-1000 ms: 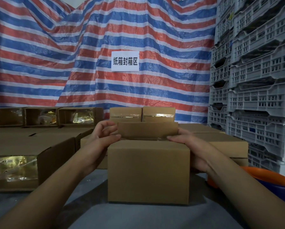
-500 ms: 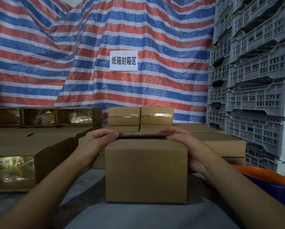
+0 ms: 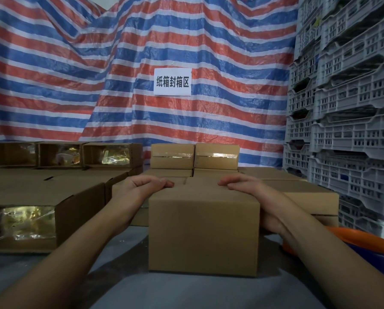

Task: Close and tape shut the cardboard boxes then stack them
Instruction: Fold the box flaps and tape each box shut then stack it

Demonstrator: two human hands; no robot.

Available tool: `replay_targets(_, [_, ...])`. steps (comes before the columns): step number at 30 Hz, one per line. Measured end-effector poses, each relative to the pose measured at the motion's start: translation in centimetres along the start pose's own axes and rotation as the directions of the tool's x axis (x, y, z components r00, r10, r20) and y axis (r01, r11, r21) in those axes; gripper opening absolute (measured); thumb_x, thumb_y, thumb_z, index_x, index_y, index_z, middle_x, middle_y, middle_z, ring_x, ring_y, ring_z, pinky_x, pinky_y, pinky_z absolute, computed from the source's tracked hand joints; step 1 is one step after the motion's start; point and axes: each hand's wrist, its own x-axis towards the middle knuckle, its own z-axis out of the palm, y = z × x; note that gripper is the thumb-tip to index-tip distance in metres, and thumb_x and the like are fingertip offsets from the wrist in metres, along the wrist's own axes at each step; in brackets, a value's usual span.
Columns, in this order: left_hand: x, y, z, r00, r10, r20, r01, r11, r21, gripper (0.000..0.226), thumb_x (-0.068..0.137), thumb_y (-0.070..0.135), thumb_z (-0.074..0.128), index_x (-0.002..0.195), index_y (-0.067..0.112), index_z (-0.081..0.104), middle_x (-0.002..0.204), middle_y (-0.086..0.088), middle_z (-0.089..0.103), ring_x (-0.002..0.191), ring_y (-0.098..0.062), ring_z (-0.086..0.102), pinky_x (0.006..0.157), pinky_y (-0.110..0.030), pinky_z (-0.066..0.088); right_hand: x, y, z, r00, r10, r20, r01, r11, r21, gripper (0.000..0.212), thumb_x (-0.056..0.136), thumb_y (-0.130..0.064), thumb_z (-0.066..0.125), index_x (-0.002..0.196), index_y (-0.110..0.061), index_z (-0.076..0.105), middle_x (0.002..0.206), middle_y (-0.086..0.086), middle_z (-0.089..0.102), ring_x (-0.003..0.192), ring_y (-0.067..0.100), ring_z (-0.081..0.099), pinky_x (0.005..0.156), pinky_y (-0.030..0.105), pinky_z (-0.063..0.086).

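Observation:
A plain cardboard box [image 3: 203, 233] stands on the grey table right in front of me, its top flaps folded down flat. My left hand [image 3: 142, 188] lies over the box's top left edge, fingers pressing on the flap. My right hand [image 3: 251, 190] lies over the top right edge, fingers stretched across the flap and palm against the right side. No tape shows on this box, and no tape roll is in view.
Open boxes [image 3: 28, 219] holding gold foil packs lie on their sides at the left. Two taped boxes [image 3: 194, 156] sit stacked behind on more boxes. White plastic crates [image 3: 347, 130] tower at the right. An orange and blue basin [image 3: 369, 244] sits at the right edge.
The far flap that stood upright a second ago has been folded down flat. Both hands moved onto the top of the box and now press the flaps down.

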Motion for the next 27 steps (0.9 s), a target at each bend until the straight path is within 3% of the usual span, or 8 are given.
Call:
replay_targets(5, [0.7, 2.1, -0.9, 0.993, -0.06, 0.098, 0.033, 0.966, 0.256, 0.021, 0.086, 0.039, 0.059, 0.088, 0.032, 0.079, 0.104, 0.013, 0.074, 0.104, -0.006, 0.063, 0.104, -0.038, 0.039, -0.1, -0.1, 0.1, 1.0, 0.02, -0.014, -0.02, 1.0, -0.008, 0.018, 0.092, -0.018, 0.067, 0.106, -0.023, 0.076, 0.111, 0.012, 0.071, 0.092, 0.027, 0.07, 0.069, 0.036, 0.056])
replay_targets(9, [1.9, 5.8, 1.1, 0.992, -0.04, 0.124, -0.041, 0.807, 0.589, 0.035, 0.098, 0.051, 0.042, 0.09, 0.036, 0.072, 0.097, 0.023, 0.064, 0.095, 0.009, 0.051, 0.083, -0.022, 0.031, 0.1, 0.1, 0.1, 1.0, 0.006, -0.026, -0.007, 1.0, -0.014, 0.015, 0.092, -0.017, 0.067, 0.103, -0.022, 0.077, 0.105, 0.011, 0.074, 0.089, 0.024, 0.072, 0.067, 0.034, 0.056])
replay_targets(11, [1.8, 7.3, 3.2, 0.972, 0.042, 0.231, -0.19, 0.721, 0.667, 0.053, 0.087, 0.075, 0.028, 0.111, 0.043, 0.062, 0.105, 0.029, 0.058, 0.095, 0.012, 0.05, 0.079, -0.017, 0.034, 0.2, 0.2, 0.0, 1.0, -0.008, -0.011, 0.008, 1.0, -0.011, 0.015, 0.092, -0.017, 0.067, 0.101, -0.024, 0.078, 0.104, 0.01, 0.075, 0.089, 0.024, 0.073, 0.07, 0.035, 0.057])
replay_targets(14, [1.2, 8.3, 5.7, 0.9, -0.034, 0.435, -0.327, 0.608, 0.723, 0.084, 0.074, 0.092, 0.023, 0.141, 0.045, 0.039, 0.131, 0.027, 0.047, 0.119, 0.003, 0.046, 0.102, -0.03, 0.037, 0.1, 0.1, -0.1, 1.0, -0.012, 0.022, 0.012, 1.0, -0.007, 0.016, 0.091, -0.02, 0.068, 0.101, -0.027, 0.078, 0.109, 0.013, 0.075, 0.099, 0.029, 0.073, 0.077, 0.039, 0.056])
replay_targets(17, [0.3, 7.3, 6.8, 0.823, -0.123, 0.554, -0.428, 0.507, 0.748, 0.067, 0.083, 0.078, 0.041, 0.143, 0.048, 0.033, 0.12, 0.024, 0.052, 0.097, 0.009, 0.05, 0.078, -0.015, 0.038, 0.2, 0.2, -0.1, 1.0, -0.016, 0.005, 0.016, 1.0, -0.011, 0.016, 0.09, -0.019, 0.069, 0.101, -0.025, 0.078, 0.117, 0.016, 0.07, 0.107, 0.033, 0.068, 0.077, 0.039, 0.056])
replay_targets(19, [0.1, 6.8, 7.1, 0.826, -0.114, 0.551, -0.442, 0.476, 0.761, 0.064, 0.086, 0.071, 0.048, 0.143, 0.046, 0.032, 0.114, 0.022, 0.052, 0.088, 0.01, 0.049, 0.068, -0.01, 0.033, 0.1, 0.3, 0.0, 1.0, -0.022, -0.004, 0.022, 0.999, -0.043, 0.014, 0.091, -0.02, 0.068, 0.098, -0.026, 0.078, 0.118, 0.014, 0.068, 0.107, 0.031, 0.066, 0.076, 0.039, 0.057])
replay_targets(24, [0.6, 7.0, 7.0, 0.838, -0.134, 0.53, -0.432, 0.43, 0.793, 0.069, 0.085, 0.074, 0.045, 0.144, 0.041, 0.034, 0.139, 0.013, 0.049, 0.105, 0.005, 0.047, 0.076, -0.014, 0.031, -1.0, -0.8, 0.0, 0.99, -0.122, -0.076, 0.094, 0.95, -0.297, 0.01, 0.094, -0.03, 0.068, 0.101, -0.029, 0.075, 0.113, 0.002, 0.069, 0.109, 0.022, 0.064, 0.098, 0.047, 0.053])
replay_targets(27, [0.5, 6.6, 6.9, 0.855, -0.151, 0.496, -0.411, 0.386, 0.826, 0.085, 0.083, 0.078, 0.042, 0.154, 0.037, 0.02, 0.154, 0.011, 0.035, 0.131, -0.008, 0.04, 0.088, -0.022, 0.028, -2.7, -3.1, 0.3, 0.944, -0.331, -0.003, 0.275, 0.789, -0.549, 0.018, 0.102, -0.038, 0.053, 0.1, -0.031, 0.069, 0.107, -0.003, 0.07, 0.1, 0.009, 0.063, 0.086, 0.026, 0.051])
